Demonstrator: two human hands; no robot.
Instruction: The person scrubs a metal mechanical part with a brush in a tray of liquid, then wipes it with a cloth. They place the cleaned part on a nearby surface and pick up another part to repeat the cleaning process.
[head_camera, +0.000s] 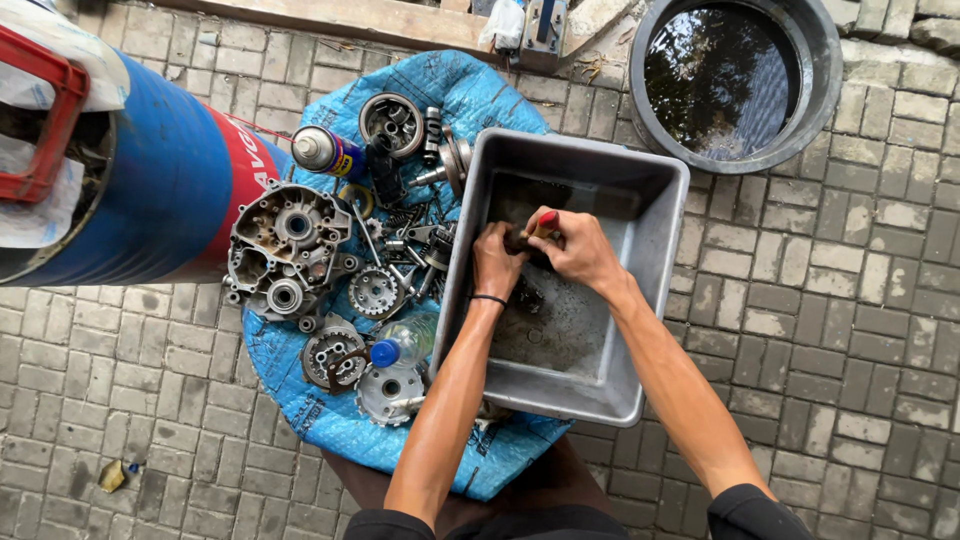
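Both my hands work inside a grey rectangular tub (655, 260) that holds dark, dirty liquid. My left hand (494, 262) grips a small dark metal part (520, 240), mostly hidden by my fingers. Pressed against that part is a brush with a red-tipped handle (546, 222), held in my right hand (577, 248). A few more small dark parts (527, 296) lie in the tub just below my left hand.
Left of the tub, a blue woven sack (330, 420) carries an engine crankcase half (285, 245), gears, clutch parts, a spray can (325, 151) and a clear bottle with a blue cap (400, 345). A blue drum (170, 190) lies at far left. A round basin of dark water (735, 75) sits at top right.
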